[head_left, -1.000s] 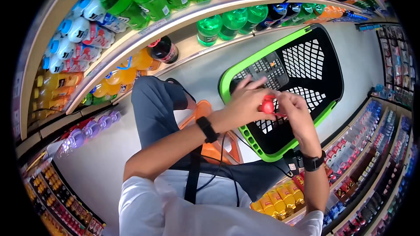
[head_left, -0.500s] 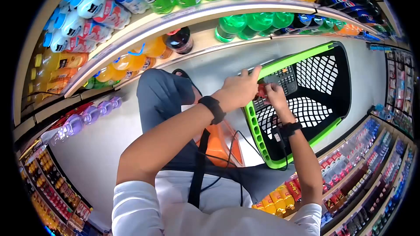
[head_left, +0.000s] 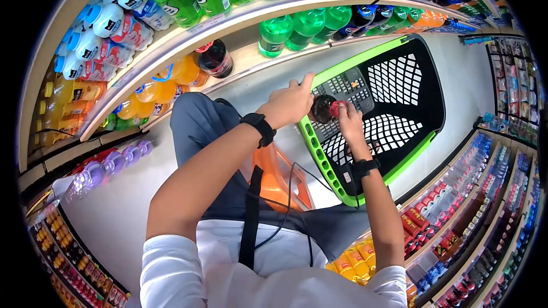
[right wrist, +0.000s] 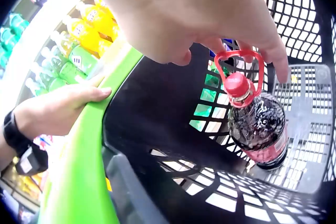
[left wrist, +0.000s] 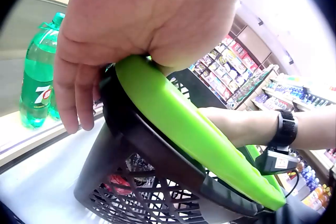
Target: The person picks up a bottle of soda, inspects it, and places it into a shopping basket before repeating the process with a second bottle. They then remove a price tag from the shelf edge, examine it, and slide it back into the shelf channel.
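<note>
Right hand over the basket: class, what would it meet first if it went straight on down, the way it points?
Probably the mesh floor of the basket: the right hand hangs a dark bottle by its red loop inside it, and nothing else shows beneath. Depth is unclear.

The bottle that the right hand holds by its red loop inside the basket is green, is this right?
No, the bottle is dark, not green. The right wrist view shows it: the right hand holds it by its red loop inside the basket.

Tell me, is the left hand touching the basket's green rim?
Touching. The left wrist view shows the left hand wrapped over the green rim, fingers hanging down its outer side.
</note>
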Action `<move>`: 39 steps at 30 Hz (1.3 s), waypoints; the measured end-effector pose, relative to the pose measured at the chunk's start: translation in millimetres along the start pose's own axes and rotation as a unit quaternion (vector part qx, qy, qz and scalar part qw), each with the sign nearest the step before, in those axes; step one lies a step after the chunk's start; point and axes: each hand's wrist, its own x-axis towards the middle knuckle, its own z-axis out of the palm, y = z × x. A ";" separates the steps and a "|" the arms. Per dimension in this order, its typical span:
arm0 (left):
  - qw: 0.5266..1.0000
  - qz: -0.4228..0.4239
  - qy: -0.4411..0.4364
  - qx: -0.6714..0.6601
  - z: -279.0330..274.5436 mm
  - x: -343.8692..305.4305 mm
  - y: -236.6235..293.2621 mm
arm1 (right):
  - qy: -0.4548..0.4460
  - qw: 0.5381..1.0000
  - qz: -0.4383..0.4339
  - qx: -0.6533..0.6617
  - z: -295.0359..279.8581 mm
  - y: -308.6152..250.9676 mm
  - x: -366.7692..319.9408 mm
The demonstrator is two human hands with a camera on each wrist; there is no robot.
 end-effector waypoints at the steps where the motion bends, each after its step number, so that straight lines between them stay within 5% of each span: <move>1: 1.000 0.002 0.002 0.001 0.8 0.0 -0.4 | 0.027 0.999 -0.009 -0.029 -1.8 -6.2 -7.8; 4: 0.999 0.014 0.031 -0.004 9.0 8.4 -8.3 | 0.111 0.973 -0.163 -0.119 -5.2 -25.8 -34.2; 6: 0.997 -0.009 0.036 0.061 3.9 -1.5 3.4 | -0.011 0.976 -0.216 0.036 -11.6 -59.6 -70.1; 8: 0.991 -0.035 0.020 0.127 1.8 -6.7 12.9 | -0.074 0.968 -0.238 0.035 3.5 -75.7 -106.5; 10: 0.981 0.139 0.008 0.133 17.2 17.1 -27.2 | 0.023 0.955 -0.279 -0.095 24.3 -79.4 -125.9; 12: 0.995 0.087 -0.014 0.049 6.0 22.1 -52.4 | 0.088 0.940 -0.290 -0.158 34.0 -80.2 -123.0; 14: 0.984 -0.169 -0.029 -0.051 -41.5 -11.4 -38.2 | 0.112 0.943 -0.269 -0.159 40.7 -77.8 -120.8; 19: 0.918 -0.310 0.226 -0.097 -79.3 -4.5 -176.0 | 0.132 0.962 -0.220 -0.093 38.5 -75.9 -120.6; 21: 0.902 -0.239 0.352 -0.071 -83.4 -3.5 -196.6 | 0.132 0.962 -0.214 -0.109 40.4 -77.0 -119.8; 24: 0.934 -0.218 0.282 0.027 -104.7 10.0 -206.1 | 0.141 0.961 -0.208 -0.118 38.4 -80.0 -120.1; 30: 0.919 -0.134 0.353 0.110 -93.2 26.3 -197.0 | 0.163 0.959 -0.191 -0.133 41.2 -80.9 -120.1; 32: 0.884 0.006 0.443 0.148 -71.9 17.2 -196.3 | 0.164 0.960 -0.180 -0.138 41.5 -81.6 -118.2; 39: 0.916 -0.053 0.304 0.256 -79.6 -7.9 -148.0 | 0.180 0.957 -0.201 -0.107 42.0 -79.4 -120.8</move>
